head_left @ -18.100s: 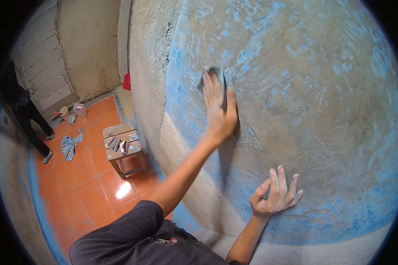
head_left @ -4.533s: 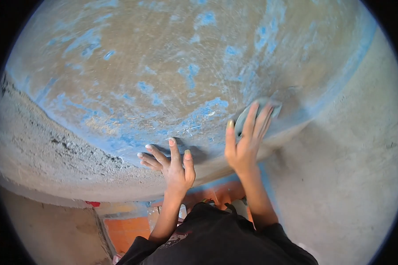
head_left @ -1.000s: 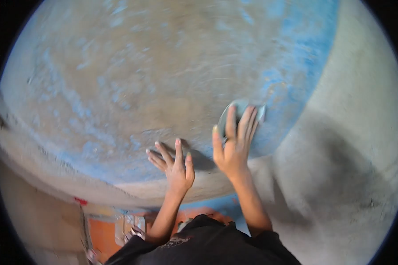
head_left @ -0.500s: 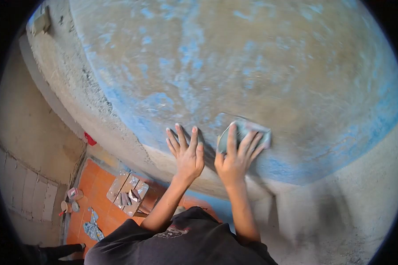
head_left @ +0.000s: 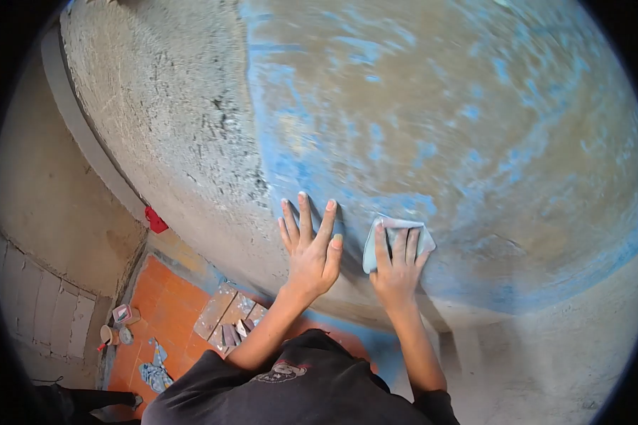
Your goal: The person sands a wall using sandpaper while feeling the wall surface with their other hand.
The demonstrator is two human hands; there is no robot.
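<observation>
My left hand (head_left: 312, 258) rests with its fingers spread against the wall (head_left: 418, 120), near the lower left border of the blue and brown patch. Nothing is in it. To its right, my right hand (head_left: 398, 273) presses a folded pale green-grey sheet (head_left: 370, 249) flat on the wall. Its fingers lie over the sheet, and the thumb is hidden or hard to make out. Worn blue paint shows in streaks above both hands.
Below left, a wooden stool (head_left: 216, 312) holds several grey pieces (head_left: 232, 334). A checked cloth (head_left: 156, 375) and containers (head_left: 124, 314) are on the orange floor (head_left: 147, 287). A red item (head_left: 156, 220) is by the wall corner. Another person's legs (head_left: 92, 400) show at the bottom left.
The view has swung left, bringing in more rough grey wall, the stool and the other person's legs. My right hand has moved lower with the sheet; my left hand still lies on the wall.
</observation>
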